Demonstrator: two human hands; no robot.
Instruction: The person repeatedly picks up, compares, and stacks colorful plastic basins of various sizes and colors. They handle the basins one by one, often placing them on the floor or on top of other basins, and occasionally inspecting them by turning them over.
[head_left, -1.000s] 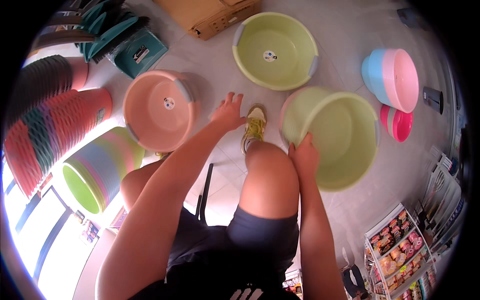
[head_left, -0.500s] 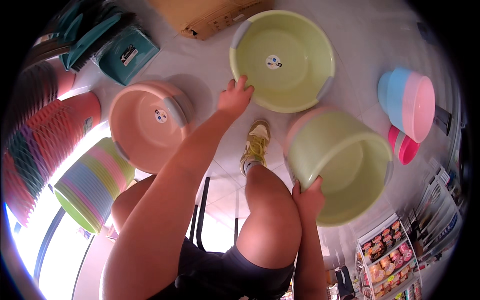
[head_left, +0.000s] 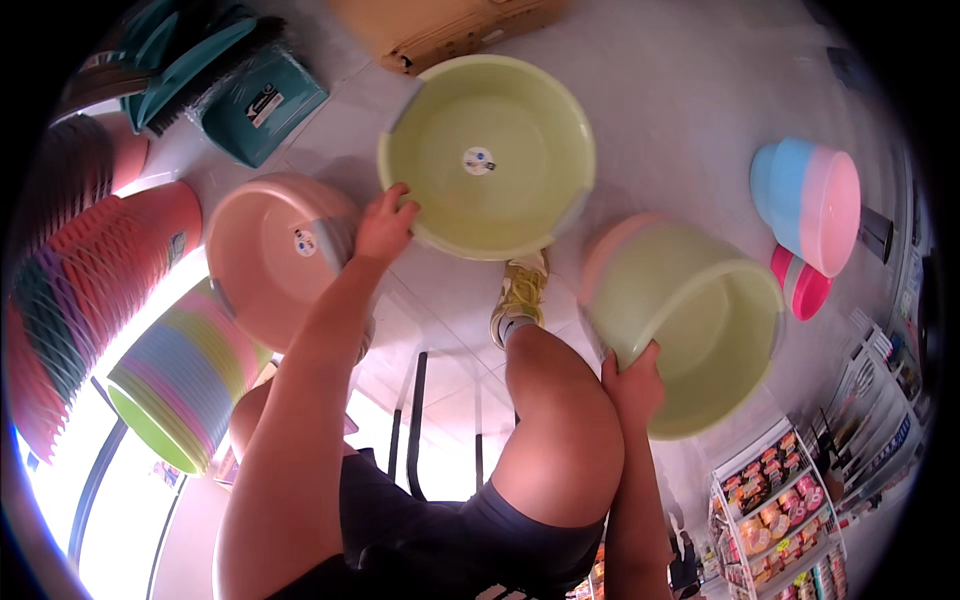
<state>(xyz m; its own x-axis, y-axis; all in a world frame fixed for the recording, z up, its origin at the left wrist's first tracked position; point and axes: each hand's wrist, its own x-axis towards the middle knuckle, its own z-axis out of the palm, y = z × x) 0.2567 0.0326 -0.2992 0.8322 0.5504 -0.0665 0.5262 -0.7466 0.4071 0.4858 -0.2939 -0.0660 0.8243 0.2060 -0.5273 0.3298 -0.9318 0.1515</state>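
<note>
My left hand (head_left: pixel 387 225) grips the near left rim of a pale green basin (head_left: pixel 530 195), fingers over the edge. A round sticker lies on that basin's inside bottom, and its near rim overlaps the toe of my shoe (head_left: pixel 521 290). At the right, my right hand (head_left: pixel 634 385) is closed on the rim of a second green basin (head_left: pixel 725 345), tilted with its mouth facing right and toward me. Behind it shows part of a pink basin (head_left: pixel 612 255). A pink basin (head_left: pixel 265 250) with grey handles stands left of my left forearm.
Far left are teal dustpans (head_left: pixel 262 105), stacked red baskets (head_left: pixel 150 225) and a stack of pastel tubs (head_left: pixel 175 365). A cardboard box (head_left: pixel 455 30) lies at the back. Blue and pink tubs (head_left: pixel 805 200) stand at the right, above a shelf of packaged goods (head_left: pixel 775 500).
The green basin in my left hand has moved left and nearer, now overlapping my shoe's toe. My right hand keeps its hold on the other green basin, which has barely shifted.
</note>
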